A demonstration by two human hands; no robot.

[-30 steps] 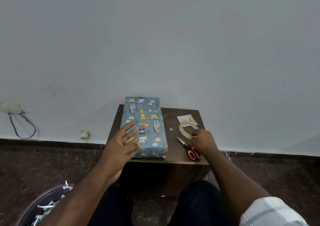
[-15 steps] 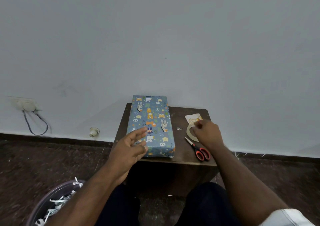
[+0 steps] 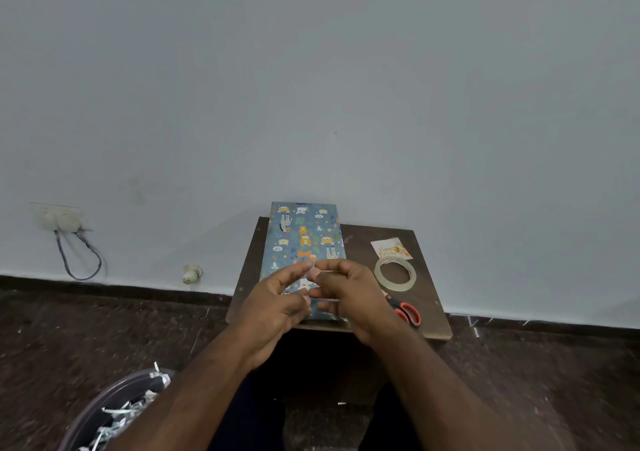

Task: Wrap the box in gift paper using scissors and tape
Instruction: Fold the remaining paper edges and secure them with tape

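Beyond your two grips, the wrapped box [image 3: 304, 239] runs lengthwise down the left half of the small surface [image 3: 427, 315], far end overhanging toward the wall. Your left hand [image 3: 277, 307] and right hand [image 3: 349, 298] meet above its near end, fingertips pinching something small; what, you cannot tell. Right of them lie tape roll [image 3: 394, 273], card [image 3: 391, 248], and scissors [image 3: 407, 313] by the near edge. A bin [image 3: 104, 405] of paper scraps sits lower left.

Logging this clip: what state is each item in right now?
Box: fully wrapped, flat on table.
Tape roll: lying flat, untouched.
Scissors: closed, on table.
Card: flat.
Left hand, right hand: fingertips meeting above box; tape piece between them unclear.
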